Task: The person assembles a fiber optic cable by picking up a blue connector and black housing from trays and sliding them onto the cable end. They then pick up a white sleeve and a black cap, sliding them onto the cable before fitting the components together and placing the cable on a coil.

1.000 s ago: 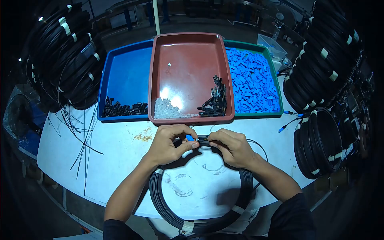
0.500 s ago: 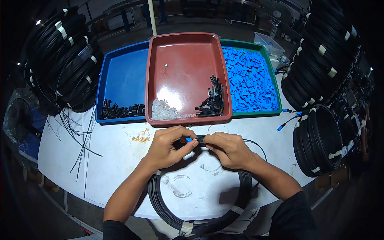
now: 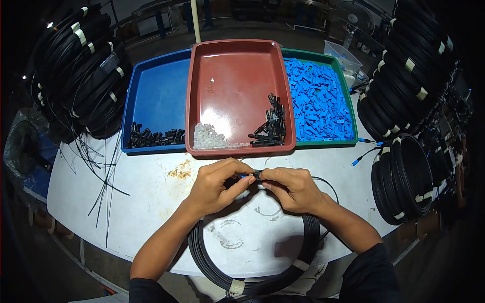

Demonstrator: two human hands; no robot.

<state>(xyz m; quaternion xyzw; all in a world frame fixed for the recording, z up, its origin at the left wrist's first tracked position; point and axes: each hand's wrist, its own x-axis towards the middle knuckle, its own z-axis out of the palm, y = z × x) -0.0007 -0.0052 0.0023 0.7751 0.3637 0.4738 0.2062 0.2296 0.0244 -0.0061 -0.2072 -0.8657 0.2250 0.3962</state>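
My left hand (image 3: 216, 185) pinches a small blue connector housing (image 3: 244, 175) between thumb and forefinger, and most of it is covered by them. Close against it, my right hand (image 3: 290, 188) grips the end of a black cable (image 3: 257, 175). The fingertips of both hands nearly meet there, above the far side of a large black cable coil (image 3: 198, 255). Pale tape binds this coil, which lies at the table's front edge. From behind my right hand a loop of thin cable (image 3: 332, 187) curves out to the right.
A blue tray (image 3: 156, 96) holds black sleeves, a red tray (image 3: 237, 60) clear and black small parts, and a green tray (image 3: 348, 113) many blue housings. Cable coils (image 3: 83, 76) are stacked left, with loose ends on the white table (image 3: 146, 212); more coils (image 3: 404, 177) stand right.
The blue housing and the cable end have come closer together, and less blue shows between my fingers. Both hands stay at nearly the same spot.
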